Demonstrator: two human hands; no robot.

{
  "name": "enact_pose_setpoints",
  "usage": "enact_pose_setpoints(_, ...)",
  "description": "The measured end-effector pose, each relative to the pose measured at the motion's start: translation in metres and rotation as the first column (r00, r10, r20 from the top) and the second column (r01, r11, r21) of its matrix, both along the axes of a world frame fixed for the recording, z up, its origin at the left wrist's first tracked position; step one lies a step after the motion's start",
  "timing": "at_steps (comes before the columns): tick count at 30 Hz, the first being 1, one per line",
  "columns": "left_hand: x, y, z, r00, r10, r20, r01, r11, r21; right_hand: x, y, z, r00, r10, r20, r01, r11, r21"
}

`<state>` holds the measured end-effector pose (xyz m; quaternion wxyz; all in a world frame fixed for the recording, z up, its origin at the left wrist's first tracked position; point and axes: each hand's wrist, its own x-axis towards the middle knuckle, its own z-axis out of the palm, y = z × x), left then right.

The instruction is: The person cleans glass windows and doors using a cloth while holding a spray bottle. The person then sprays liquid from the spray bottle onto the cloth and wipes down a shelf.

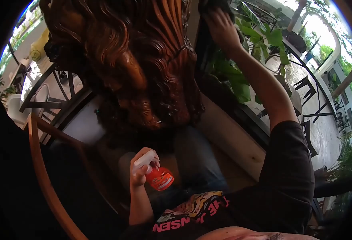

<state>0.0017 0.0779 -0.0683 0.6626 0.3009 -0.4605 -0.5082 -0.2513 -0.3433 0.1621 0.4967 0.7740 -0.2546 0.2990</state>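
My left hand (pixel 143 162) is closed around the white trigger head of a red spray bottle (pixel 161 179), which hangs tilted in front of my shirt. At the top, my right hand (pixel 223 27) is stretched upward and presses on a dark cloth (pixel 216 5). The cloth lies against a dark upright surface beside a large, glossy carved wooden sculpture (pixel 144 60). The right fingers are partly hidden by the cloth and the shade. The sculpture's lower end hangs above my lap, between the two hands.
A curved wooden chair arm (pixel 44 172) is at my left. Green leafy plants (pixel 236 72) stand behind my right forearm. Beyond a dark-framed opening are a black stool (pixel 304 89), a white chair (pixel 42 96) and a yellow object (pixel 40 46).
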Motion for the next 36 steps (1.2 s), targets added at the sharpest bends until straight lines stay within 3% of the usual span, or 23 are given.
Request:
enact_pose_setpoints(3,0.006,0.008,0.000,0.997,0.050,-0.057,-0.050,0.999,-0.004,-0.034,0.013,-0.087,0.897,-0.011,-0.441,0.138,0.957,0.257)
enact_pose_setpoints(4,0.009,0.009,0.001,0.993,0.080,-0.089,-0.080,0.997,0.008,-0.045,0.010,-0.115,0.855,0.067,-0.514,0.099,0.952,0.290)
enact_pose_setpoints(6,0.014,0.006,0.004,0.987,0.107,-0.121,-0.109,0.994,-0.017,-0.054,0.003,-0.110,0.804,0.123,-0.582,0.064,0.955,0.289)
enact_pose_setpoints(9,0.024,0.006,0.007,0.977,0.155,-0.144,-0.159,0.987,-0.018,-0.039,0.003,-0.061,0.834,0.145,-0.533,0.056,0.938,0.343)
enact_pose_setpoints(11,0.029,0.001,0.015,0.977,0.169,-0.130,-0.175,0.984,-0.035,-0.034,0.000,-0.002,0.904,0.181,-0.388,-0.064,0.953,0.296)
enact_pose_setpoints(15,0.032,0.003,0.030,0.981,0.173,-0.092,-0.178,0.983,-0.045,-0.026,-0.006,0.140,0.996,0.088,-0.031,-0.089,0.995,-0.046)
enact_pose_setpoints(16,0.033,-0.002,0.031,0.986,0.151,-0.077,-0.157,0.984,-0.081,-0.020,-0.007,0.154,0.995,0.097,-0.032,-0.099,0.994,-0.056)
enact_pose_setpoints(19,0.031,-0.017,0.037,0.991,0.121,-0.063,-0.128,0.982,-0.138,-0.002,-0.009,0.190,0.912,0.314,0.264,-0.364,0.916,0.167)
enact_pose_setpoints(23,0.026,-0.037,0.037,0.995,0.076,-0.058,-0.085,0.984,-0.154,0.006,-0.028,0.151,0.927,0.236,0.291,-0.264,0.963,0.061)
enact_pose_setpoints(25,0.029,-0.036,0.034,1.000,0.011,-0.014,-0.012,0.992,-0.126,-0.007,-0.055,0.148,1.000,0.023,0.012,-0.019,0.969,-0.247)
enact_pose_setpoints(26,0.027,-0.037,0.030,1.000,0.000,-0.008,-0.002,0.987,-0.163,-0.012,-0.068,0.143,0.956,0.177,0.233,-0.174,0.984,-0.033)
enact_pose_setpoints(28,0.029,-0.045,0.031,1.000,-0.014,0.019,0.018,0.981,-0.195,-0.035,-0.129,0.145,0.865,0.423,0.271,-0.451,0.891,0.052)
enact_pose_setpoints(29,0.026,-0.044,0.036,1.000,0.004,0.025,0.000,0.991,-0.135,-0.072,-0.211,0.162,1.000,-0.005,-0.018,-0.002,0.935,-0.356)
enact_pose_setpoints(32,0.010,-0.052,0.035,0.998,0.029,0.052,-0.016,0.970,-0.242,0.066,-0.203,0.004,0.971,0.221,-0.087,-0.229,0.968,-0.106)
enact_pose_setpoints(36,-0.009,-0.037,0.039,0.993,0.116,0.005,-0.115,0.990,-0.086,0.133,-0.182,-0.123,0.933,0.356,-0.057,-0.352,0.933,0.072)
